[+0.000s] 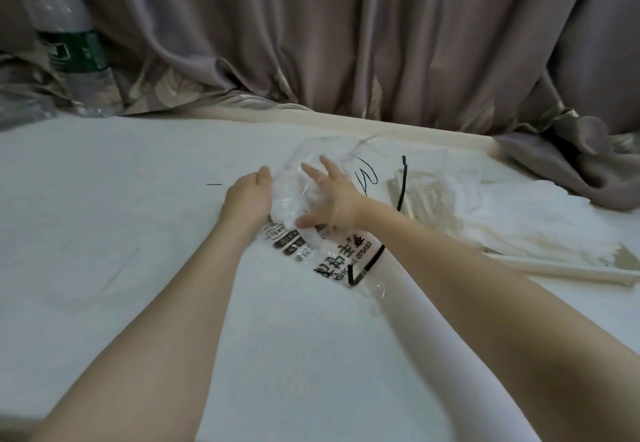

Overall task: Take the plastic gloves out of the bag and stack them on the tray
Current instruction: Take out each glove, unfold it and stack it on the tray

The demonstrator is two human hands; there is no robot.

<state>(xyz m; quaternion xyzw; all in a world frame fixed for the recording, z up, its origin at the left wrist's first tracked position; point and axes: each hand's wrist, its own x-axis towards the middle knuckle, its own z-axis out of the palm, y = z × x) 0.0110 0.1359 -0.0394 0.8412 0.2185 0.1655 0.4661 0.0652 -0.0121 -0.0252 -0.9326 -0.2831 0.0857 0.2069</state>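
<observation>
A clear plastic bag (325, 254) with black printed lettering lies on the white table (104, 216) in the middle of the view. My left hand (247, 199) holds the bag's left side near its mouth; its fingers are hidden behind the plastic. My right hand (332, 195) is inside the bag with fingers spread, touching the crumpled plastic gloves (294, 206) there. To the right, a cream tray (554, 270) carries a loose pile of thin translucent gloves (519, 206).
A large water bottle (69, 50) with a green label stands at the back left. Grey-brown curtains (346, 43) hang behind the table and bunch onto its right rear corner. A black strip (402, 181) lies by the tray's left end.
</observation>
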